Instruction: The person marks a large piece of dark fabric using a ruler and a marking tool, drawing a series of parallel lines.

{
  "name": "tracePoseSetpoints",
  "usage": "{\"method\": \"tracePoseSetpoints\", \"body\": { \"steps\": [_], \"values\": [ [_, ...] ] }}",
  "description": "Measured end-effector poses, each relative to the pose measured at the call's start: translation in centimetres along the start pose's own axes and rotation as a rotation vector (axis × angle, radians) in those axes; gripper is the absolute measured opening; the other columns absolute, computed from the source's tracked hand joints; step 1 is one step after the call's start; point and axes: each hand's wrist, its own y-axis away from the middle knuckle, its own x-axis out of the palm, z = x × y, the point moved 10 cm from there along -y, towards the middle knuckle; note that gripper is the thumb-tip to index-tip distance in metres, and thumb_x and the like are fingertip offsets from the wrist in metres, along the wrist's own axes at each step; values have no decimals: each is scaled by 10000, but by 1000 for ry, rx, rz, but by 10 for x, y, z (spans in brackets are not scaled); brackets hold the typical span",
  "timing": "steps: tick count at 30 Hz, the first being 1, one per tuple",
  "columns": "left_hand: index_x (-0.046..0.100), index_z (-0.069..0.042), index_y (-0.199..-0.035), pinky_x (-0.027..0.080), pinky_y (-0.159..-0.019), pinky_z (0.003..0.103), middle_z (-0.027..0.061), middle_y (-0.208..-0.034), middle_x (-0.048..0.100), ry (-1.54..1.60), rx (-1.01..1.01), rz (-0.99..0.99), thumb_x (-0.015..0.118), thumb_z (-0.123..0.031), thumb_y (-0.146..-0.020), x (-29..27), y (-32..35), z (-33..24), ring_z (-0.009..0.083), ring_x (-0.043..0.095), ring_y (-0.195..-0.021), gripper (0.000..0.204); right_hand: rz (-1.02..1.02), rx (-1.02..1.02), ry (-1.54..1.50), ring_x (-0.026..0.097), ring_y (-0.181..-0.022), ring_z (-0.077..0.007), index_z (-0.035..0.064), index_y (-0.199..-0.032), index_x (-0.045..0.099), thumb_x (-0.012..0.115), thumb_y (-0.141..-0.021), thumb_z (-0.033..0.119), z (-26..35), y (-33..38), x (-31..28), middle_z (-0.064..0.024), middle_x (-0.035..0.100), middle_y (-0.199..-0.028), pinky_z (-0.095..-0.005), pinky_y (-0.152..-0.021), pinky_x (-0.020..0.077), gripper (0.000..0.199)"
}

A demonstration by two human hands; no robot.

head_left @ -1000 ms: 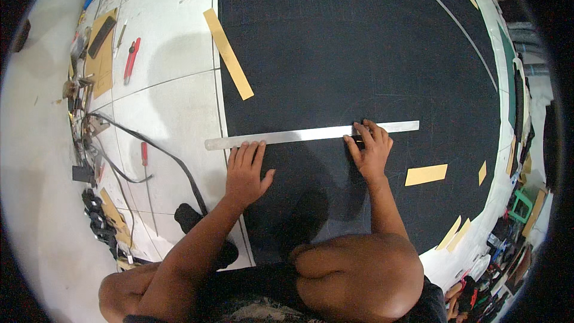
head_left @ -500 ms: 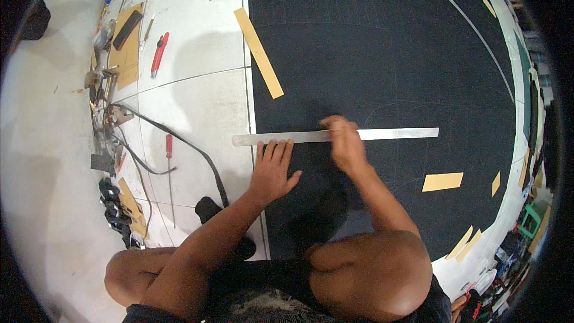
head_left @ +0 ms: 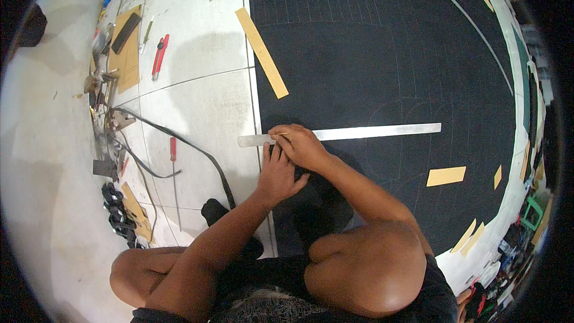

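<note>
Tools are scattered along the left edge of the tiled floor [head_left: 197, 101], among them a red utility knife [head_left: 160, 55] and a red-handled screwdriver [head_left: 173, 149]. A black strap [head_left: 179, 143] is laid across the tiles. The left hand [head_left: 276, 173] is pressed flat and open just below the metal ruler [head_left: 371, 132]. The right hand [head_left: 302, 143] is closed on a thin marking tool at the ruler's left end. The ruler is laid across the black sheet [head_left: 371, 54]. Tan tape strips [head_left: 445, 176] are seen at the right.
</note>
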Motion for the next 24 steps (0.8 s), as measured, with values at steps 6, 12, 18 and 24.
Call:
{"method": "tracePoseSetpoints", "body": {
  "steps": [6, 12, 18, 24],
  "values": [
    [453, -22, -1481, 184, -1175, 724, 309, -1521, 383, -35, 5, 60, 679, -509, -865, 4, -1, 1, 536, 313, -1409, 817, 24, 6, 52, 673, -1097, -321, 24, -1191, 709, 574, -1021, 177, 1, -5, 5, -163, 728, -1149, -447, -975, 512, 266],
    [459, -24, -1476, 176, -1177, 721, 299, -1509, 399, -29, -2, 59, 686, -508, -852, 4, -2, -2, 532, 325, -1400, 822, 100, 5, 148, 671, -1077, -332, 26, -1173, 711, 570, -1017, 191, -3, -11, 13, -170, 725, -1133, -450, -964, 517, 267],
    [425, 24, -1480, 180, -1190, 700, 280, -1446, 443, -24, -34, 37, 745, -488, -799, 0, -2, -2, 499, 354, -1389, 910, -41, -53, 302, 679, -1071, -350, 27, -1142, 698, 578, -1011, 204, -13, 18, -27, -166, 715, -1139, -448, -960, 529, 250],
    [338, 85, -1513, 197, -1187, 692, 283, -1429, 447, -76, -43, 39, 761, -493, -786, -6, -4, -7, 469, 378, -1372, 1020, -308, 175, 257, 676, -1056, -396, 10, -1137, 679, 563, -1025, 206, -53, 88, -115, -208, 705, -1134, -468, -934, 541, 254]
  ]
}}
